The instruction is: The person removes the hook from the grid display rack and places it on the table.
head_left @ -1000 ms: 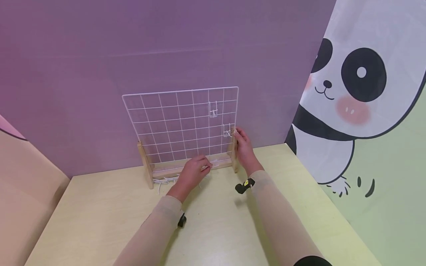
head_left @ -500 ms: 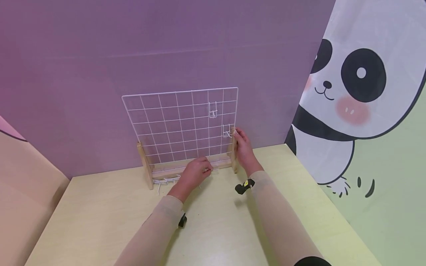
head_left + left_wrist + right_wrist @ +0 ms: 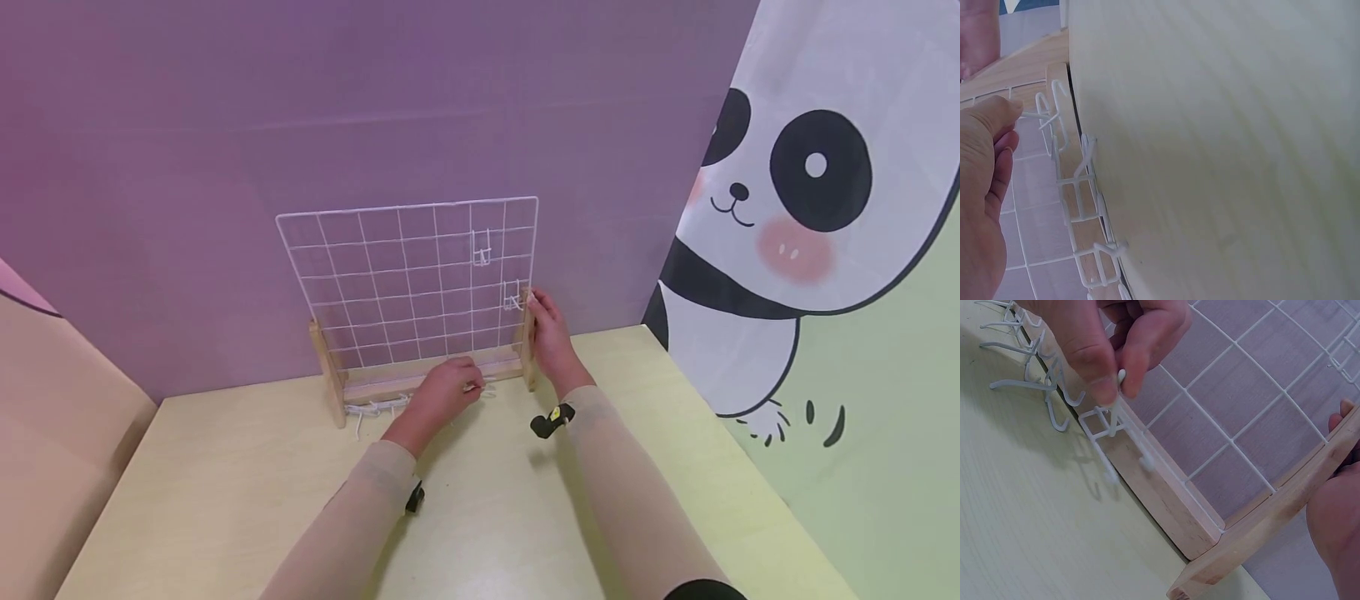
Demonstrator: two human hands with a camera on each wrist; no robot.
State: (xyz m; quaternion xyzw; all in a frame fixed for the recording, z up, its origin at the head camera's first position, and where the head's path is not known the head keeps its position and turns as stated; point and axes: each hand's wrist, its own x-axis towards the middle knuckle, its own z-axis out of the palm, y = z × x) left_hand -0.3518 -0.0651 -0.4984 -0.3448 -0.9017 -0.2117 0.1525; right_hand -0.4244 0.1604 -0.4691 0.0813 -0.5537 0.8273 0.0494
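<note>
Currently: left hand (image 3: 442,393) pinching white hook (image 3: 1114,422), right hand (image 3: 551,340) gripping right upright (image 3: 1272,515)

White hook is at the front of the wooden crossbar (image 3: 1160,503), right half of rack, prong between left thumb and finger; two ends point away from the fingers, slightly blurred. Contact with crossbar: can't tell. Right hand has thumb and fingers curled round the right upright near its top. Wire grid (image 3: 406,268) stands between that and the left upright (image 3: 327,379), leaning back a bit. Upper hook (image 3: 482,258) and lower hook (image 3: 512,302) hang on grid's right side, lower one near the right hand. More white hooks (image 3: 372,408) sit in a row along crossbar's front, left of the pinched one. Rack stands on pale counter (image 3: 480,517), before purple wall (image 3: 187,183). Panda picture (image 3: 795,258) at right.
</note>
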